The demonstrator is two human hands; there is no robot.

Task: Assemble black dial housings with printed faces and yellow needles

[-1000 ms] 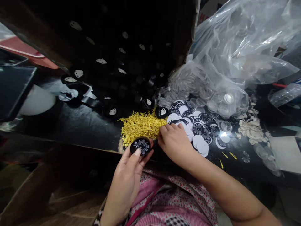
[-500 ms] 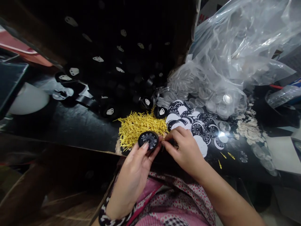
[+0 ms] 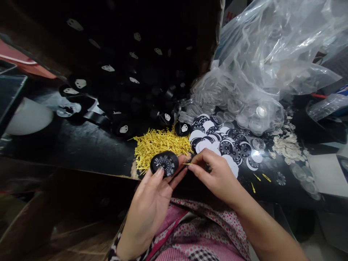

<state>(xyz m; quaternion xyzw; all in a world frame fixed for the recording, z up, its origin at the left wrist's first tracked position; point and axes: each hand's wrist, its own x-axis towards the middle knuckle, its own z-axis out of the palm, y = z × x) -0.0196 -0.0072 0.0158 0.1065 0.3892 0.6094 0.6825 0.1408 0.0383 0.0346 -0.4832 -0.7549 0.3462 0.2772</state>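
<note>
Your left hand grips a black dial unit, thumb on its face and fingers extending past its right edge, at the near side of the yellow pointer pile. Your right hand, forearm slanting in from the lower right, pinches one yellow pointer between thumb and forefinger, near the unit.

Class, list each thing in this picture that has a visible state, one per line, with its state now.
Left hand: closed around the black dial
Black dial: held, numbered face showing
Right hand: pinching a yellow pointer
Yellow pointer: held at fingertips, off the pile
Yellow pile: heaped loosely
Stray yellow pieces: lying apart from the pile
Discs: overlapping, some numbered, some plain white
Plastic bag: crumpled
</note>
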